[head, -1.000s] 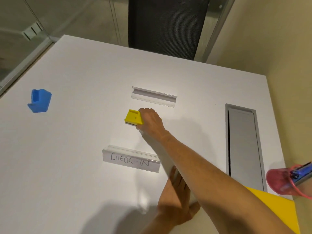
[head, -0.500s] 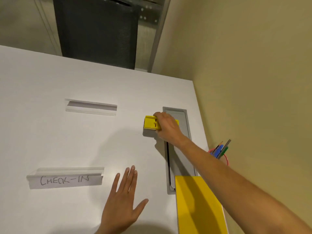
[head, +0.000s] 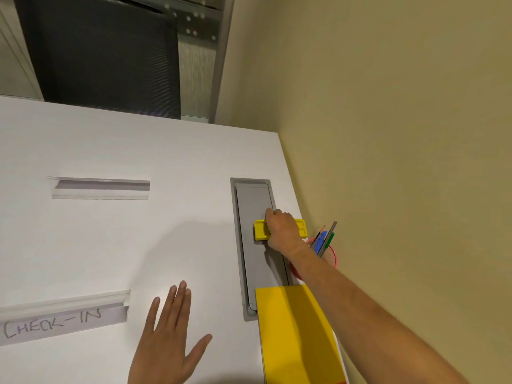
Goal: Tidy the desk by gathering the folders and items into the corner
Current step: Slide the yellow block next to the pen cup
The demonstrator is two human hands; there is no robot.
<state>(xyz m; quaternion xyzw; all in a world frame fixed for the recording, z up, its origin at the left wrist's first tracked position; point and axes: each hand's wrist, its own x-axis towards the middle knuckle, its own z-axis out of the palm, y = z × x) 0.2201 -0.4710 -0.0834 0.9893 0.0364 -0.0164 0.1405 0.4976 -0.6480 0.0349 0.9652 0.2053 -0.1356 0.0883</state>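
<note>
Two hands were at work: the right hand (head: 281,230) gripped the yellow holder (head: 261,231) from above, fingers curled over its middle, while the left hand (head: 166,339) lay flat with fingers spread on the white desk (head: 166,151) — probably as a brace for the long reach. That small slotted block of glossy yellow plastic sat across the grey cable hatch (head: 253,261), just beside the red pen cup (head: 331,254) and beyond the yellow folder (head: 293,333) — apparently gathered toward the wall-side corner
</note>
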